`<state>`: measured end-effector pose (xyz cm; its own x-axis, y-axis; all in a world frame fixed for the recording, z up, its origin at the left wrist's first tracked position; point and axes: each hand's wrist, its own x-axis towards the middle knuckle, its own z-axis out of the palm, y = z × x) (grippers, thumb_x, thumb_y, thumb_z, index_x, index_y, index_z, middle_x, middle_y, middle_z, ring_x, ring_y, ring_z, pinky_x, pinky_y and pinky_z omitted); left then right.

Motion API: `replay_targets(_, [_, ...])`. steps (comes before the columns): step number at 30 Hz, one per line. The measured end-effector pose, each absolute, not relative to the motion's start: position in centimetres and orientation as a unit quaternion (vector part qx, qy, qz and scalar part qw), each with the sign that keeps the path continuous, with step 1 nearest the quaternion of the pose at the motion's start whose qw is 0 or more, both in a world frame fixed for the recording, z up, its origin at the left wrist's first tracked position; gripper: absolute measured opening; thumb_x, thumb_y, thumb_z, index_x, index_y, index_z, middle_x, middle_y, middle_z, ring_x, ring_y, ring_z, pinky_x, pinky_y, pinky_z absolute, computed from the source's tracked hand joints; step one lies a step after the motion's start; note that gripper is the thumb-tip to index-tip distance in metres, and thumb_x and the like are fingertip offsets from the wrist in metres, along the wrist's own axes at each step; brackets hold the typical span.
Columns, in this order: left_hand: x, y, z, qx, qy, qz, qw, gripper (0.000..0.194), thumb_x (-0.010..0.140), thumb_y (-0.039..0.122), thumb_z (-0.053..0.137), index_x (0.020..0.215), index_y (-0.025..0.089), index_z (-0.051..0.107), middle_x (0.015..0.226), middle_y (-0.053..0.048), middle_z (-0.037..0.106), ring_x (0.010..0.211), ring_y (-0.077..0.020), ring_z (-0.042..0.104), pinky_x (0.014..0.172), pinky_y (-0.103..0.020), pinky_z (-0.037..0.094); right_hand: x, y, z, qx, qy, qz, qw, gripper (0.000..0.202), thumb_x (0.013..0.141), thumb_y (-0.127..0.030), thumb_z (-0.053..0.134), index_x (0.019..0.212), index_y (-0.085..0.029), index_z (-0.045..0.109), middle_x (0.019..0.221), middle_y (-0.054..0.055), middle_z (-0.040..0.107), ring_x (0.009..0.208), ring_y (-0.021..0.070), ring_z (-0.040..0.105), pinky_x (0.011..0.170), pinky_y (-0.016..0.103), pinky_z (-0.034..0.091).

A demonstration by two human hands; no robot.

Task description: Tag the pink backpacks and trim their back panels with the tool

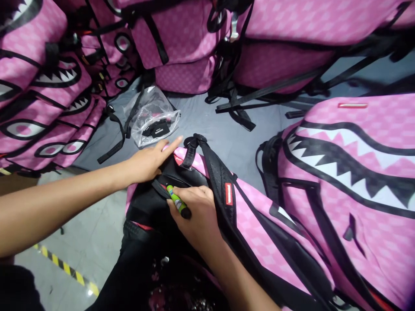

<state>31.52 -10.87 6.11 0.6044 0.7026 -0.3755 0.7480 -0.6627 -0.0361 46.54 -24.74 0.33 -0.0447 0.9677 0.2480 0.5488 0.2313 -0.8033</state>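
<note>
A pink and black backpack [259,229] lies on the table in front of me, with its black back panel towards me. My left hand [149,163] grips its top edge, the index finger stretched out towards the carry loop [190,151]. A green marker with a black end [177,201] is held in my right hand [198,216]. The marker's upper end points at a small black flap with a red edge [162,186] on the panel. Whether it touches the flap, I cannot tell.
Just beyond my left hand lies a clear plastic bag [152,108] with black tags inside. To the right is another pink backpack [359,172] with a shark-mouth print. Several pink backpacks [181,39] are piled at the back and left. Yellow-black tape [66,268] marks the floor.
</note>
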Motion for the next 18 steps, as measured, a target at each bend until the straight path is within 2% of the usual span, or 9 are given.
replay_targets(2, [30.9, -11.7, 6.3, 0.875, 0.443, -0.189, 0.037, 0.113, 0.077, 0.014, 0.06, 0.151, 0.032, -0.023, 0.156, -0.02, 0.021, 0.112, -0.0296, 0.062, 0.072, -0.03, 0.05, 46.3, -24.8, 0.3, -0.552, -0.681, 0.271, 0.397, 0.012, 0.085, -0.022, 0.067, 0.096, -0.023, 0.07, 0.094, 0.0, 0.077, 0.085, 0.0192, 0.067, 0.083, 0.037, 0.036])
replay_targets(6, [28.8, -12.1, 6.1, 0.864, 0.452, -0.211, 0.063, 0.113, 0.079, 0.016, 0.061, 0.151, 0.032, -0.024, 0.139, -0.018, 0.042, 0.088, -0.0221, 0.068, 0.067, -0.028, 0.048, 45.7, -24.7, 0.2, -0.528, -0.696, 0.289, 0.39, 0.012, 0.084, -0.023, 0.067, 0.096, -0.023, 0.07, 0.09, 0.0, 0.077, 0.084, 0.0196, 0.066, 0.081, 0.036, 0.037])
replay_targets(8, [27.5, -11.9, 5.6, 0.879, 0.432, -0.177, 0.1, 0.113, 0.079, 0.018, 0.063, 0.151, 0.032, -0.024, 0.141, -0.016, 0.041, 0.096, -0.0221, 0.067, 0.074, -0.028, 0.049, 45.3, -24.5, 0.2, -0.516, -0.711, 0.293, 0.377, 0.014, 0.083, -0.023, 0.068, 0.097, -0.023, 0.07, 0.094, 0.001, 0.077, 0.086, 0.0205, 0.066, 0.082, 0.036, 0.037])
replay_targets(10, [26.5, -11.9, 5.0, 0.886, 0.427, -0.131, 0.124, 0.115, 0.079, 0.02, 0.065, 0.151, 0.033, -0.024, 0.151, -0.017, 0.031, 0.111, -0.0243, 0.062, 0.082, -0.029, 0.049, 44.9, -24.3, 0.3, -0.513, -0.726, 0.286, 0.358, 0.018, 0.084, -0.022, 0.068, 0.101, -0.023, 0.07, 0.099, 0.001, 0.076, 0.088, 0.0214, 0.065, 0.083, 0.037, 0.037])
replay_targets(12, [26.1, -11.9, 4.6, 0.873, 0.459, -0.115, 0.12, 0.115, 0.079, 0.019, 0.065, 0.151, 0.032, -0.024, 0.155, -0.019, 0.024, 0.114, -0.0253, 0.061, 0.084, -0.03, 0.049, 44.4, -24.2, 0.4, -0.511, -0.74, 0.275, 0.34, 0.021, 0.084, -0.021, 0.066, 0.105, -0.022, 0.07, 0.101, 0.002, 0.076, 0.088, 0.0214, 0.065, 0.084, 0.039, 0.036])
replay_targets(15, [26.0, -11.6, 4.3, 0.839, 0.51, -0.151, 0.116, 0.11, 0.08, 0.019, 0.064, 0.153, 0.029, -0.018, 0.143, -0.02, 0.039, 0.099, -0.0245, 0.066, 0.079, -0.032, 0.049, 43.4, -24.3, 0.5, -0.503, -0.762, 0.258, 0.316, 0.022, 0.085, -0.018, 0.063, 0.106, -0.021, 0.069, 0.102, 0.003, 0.076, 0.086, 0.021, 0.064, 0.085, 0.04, 0.035])
replay_targets(18, [25.5, -10.7, 4.1, 0.852, 0.473, -0.148, 0.172, 0.109, 0.079, 0.021, 0.066, 0.155, 0.027, -0.012, 0.142, -0.019, 0.042, 0.111, -0.0258, 0.062, 0.089, -0.034, 0.048, 42.2, -24.5, 0.6, -0.501, -0.781, 0.223, 0.298, 0.023, 0.083, -0.015, 0.061, 0.104, -0.019, 0.069, 0.101, 0.005, 0.076, 0.083, 0.0216, 0.062, 0.084, 0.041, 0.035])
